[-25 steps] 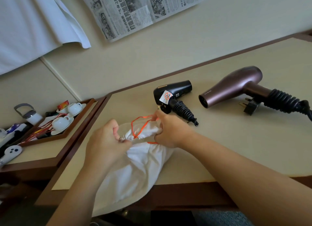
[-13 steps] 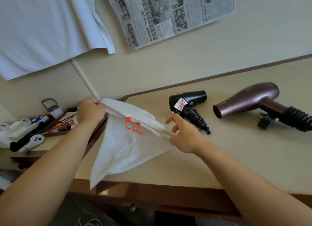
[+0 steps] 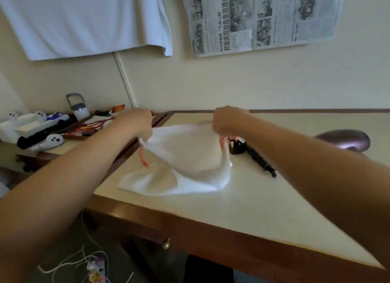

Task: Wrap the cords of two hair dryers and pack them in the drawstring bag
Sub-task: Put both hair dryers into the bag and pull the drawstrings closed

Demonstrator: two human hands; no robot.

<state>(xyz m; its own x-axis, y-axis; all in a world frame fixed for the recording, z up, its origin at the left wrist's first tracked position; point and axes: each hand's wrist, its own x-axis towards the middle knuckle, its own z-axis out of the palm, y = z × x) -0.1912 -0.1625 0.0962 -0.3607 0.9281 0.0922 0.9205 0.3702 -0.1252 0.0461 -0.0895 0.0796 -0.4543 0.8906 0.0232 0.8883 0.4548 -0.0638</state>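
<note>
White cloth, the drawstring bag (image 3: pixel 185 166) lay at the middle of the frame on the pale worktop (image 3: pixel 242 200), its mouth pulled wide from left to right and its closed end slumped toward the near edge. Orange cord (image 3: pixel 144 159) dangled from the rim at the left side and showed again at the right. The left hand (image 3: pixel 137 122) gripped the left end of the rim and the right hand (image 3: pixel 229 122) gripped the right end, both with fingers curled down into the fabric, so the opening ran crosswise between them and faced up and away. Just beyond the right hand, toward the right of the frame, the black hair dryer (image 3: pixel 238 144) lay partly hidden by the bag and wrist, its ribbed cord sleeve (image 3: pixel 260 161) slanting toward the lower right. Farther right, the purple hair dryer (image 3: pixel 346 138) showed only its rounded body behind the right forearm. Both dryers therefore sat on the right-hand side of the open mouth, the black one much the nearer, and the right hand seemed best placed to reach it. Motion blur softened the hands, so exact finger placement was unclear.
</note>
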